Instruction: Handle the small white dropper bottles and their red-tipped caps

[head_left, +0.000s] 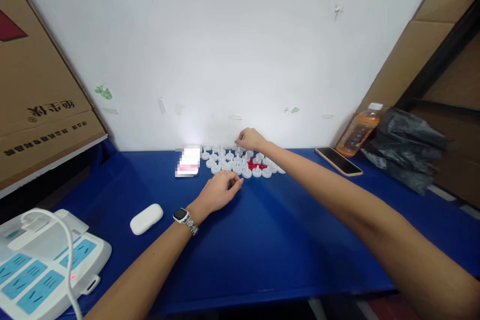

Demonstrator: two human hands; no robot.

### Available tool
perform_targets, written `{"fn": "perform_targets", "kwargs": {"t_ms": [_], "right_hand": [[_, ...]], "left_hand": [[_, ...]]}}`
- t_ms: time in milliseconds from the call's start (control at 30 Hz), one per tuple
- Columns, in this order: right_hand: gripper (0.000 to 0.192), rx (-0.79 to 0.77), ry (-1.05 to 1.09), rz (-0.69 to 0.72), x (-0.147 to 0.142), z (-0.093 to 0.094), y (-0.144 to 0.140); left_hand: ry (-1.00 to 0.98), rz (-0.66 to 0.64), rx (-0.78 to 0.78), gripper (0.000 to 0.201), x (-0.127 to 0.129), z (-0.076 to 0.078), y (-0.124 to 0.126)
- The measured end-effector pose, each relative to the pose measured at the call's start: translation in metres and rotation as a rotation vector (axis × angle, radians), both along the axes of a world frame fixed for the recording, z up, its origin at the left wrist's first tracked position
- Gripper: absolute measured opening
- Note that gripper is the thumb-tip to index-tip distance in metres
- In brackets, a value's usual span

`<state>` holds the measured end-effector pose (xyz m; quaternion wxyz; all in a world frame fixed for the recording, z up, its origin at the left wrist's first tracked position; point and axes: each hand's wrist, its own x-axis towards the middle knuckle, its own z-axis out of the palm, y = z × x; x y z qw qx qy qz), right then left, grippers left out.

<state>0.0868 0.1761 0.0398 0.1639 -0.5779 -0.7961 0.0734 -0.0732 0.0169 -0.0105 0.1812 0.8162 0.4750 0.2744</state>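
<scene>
Many white round plastic pieces with short upright stems [230, 156] stand close together on the blue table by the wall. Small red pieces [252, 164] lie among them on the right side. My right hand [252, 139] reaches over the back of the cluster, thumb and fingers pinched together just above the white pieces; what is between the fingertips is too small to make out. My left hand [220, 191] rests on the table at the cluster's front edge, its fingers loosely bent and the thumb apart from them, with no held thing visible.
A lit phone [189, 161] lies left of the cluster, a white earbud case [146, 219] nearer me. The power strip [56, 270] with its cable takes the left front. At right are another phone [339, 161], an orange drink bottle [358, 130] and a dark plastic bag [405, 142].
</scene>
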Motion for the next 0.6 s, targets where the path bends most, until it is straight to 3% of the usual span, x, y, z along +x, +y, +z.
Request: {"fn": "perform_targets", "kwargs": {"t_ms": [233,600], "right_hand": [[0.043,-0.051,-0.054,-0.161,-0.021,-0.001,0.018],[0.029,-0.090,0.073,-0.235,-0.029,-0.001,0.012]], "left_hand": [[-0.065,0.007,-0.001,0.041,0.001,-0.001,0.000],[-0.109,0.007,-0.027,0.041,-0.003,0.002,-0.002]]}}
